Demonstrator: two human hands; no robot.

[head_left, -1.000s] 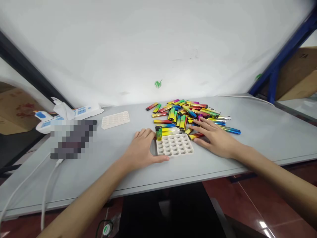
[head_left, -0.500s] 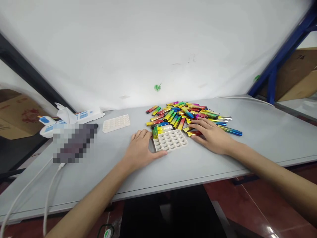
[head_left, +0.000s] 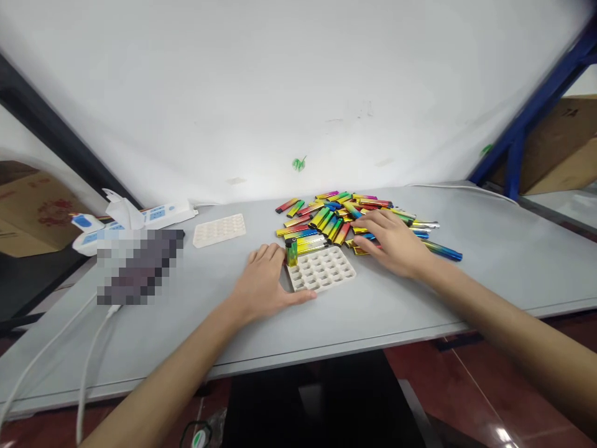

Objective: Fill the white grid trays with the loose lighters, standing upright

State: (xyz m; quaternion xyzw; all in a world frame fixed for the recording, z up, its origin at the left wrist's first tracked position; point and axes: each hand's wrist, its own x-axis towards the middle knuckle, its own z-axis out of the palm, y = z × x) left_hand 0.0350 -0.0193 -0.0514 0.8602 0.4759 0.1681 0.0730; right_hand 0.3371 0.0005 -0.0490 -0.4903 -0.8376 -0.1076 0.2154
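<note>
Your left hand [head_left: 261,283] is spread, unclenched, around the near-left corner of that white molded grid tray [head_left: 326,285], one shiny lighter [head_left: 291,254] upright in its far-left corner, while your right hand [head_left: 389,242] arches over the slick metallic lighter pile [head_left: 330,226] behind it, can't tell if it's gripping any.

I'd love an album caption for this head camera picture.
Left hand beside a white grid tray bearing one upright lighter, right hand over a pile of colorful lighters.

A grey table [head_left: 504,267] bears lighters [head_left: 331,225], two trays [head_left: 321,270] and a power strip [head_left: 173,213].
</note>
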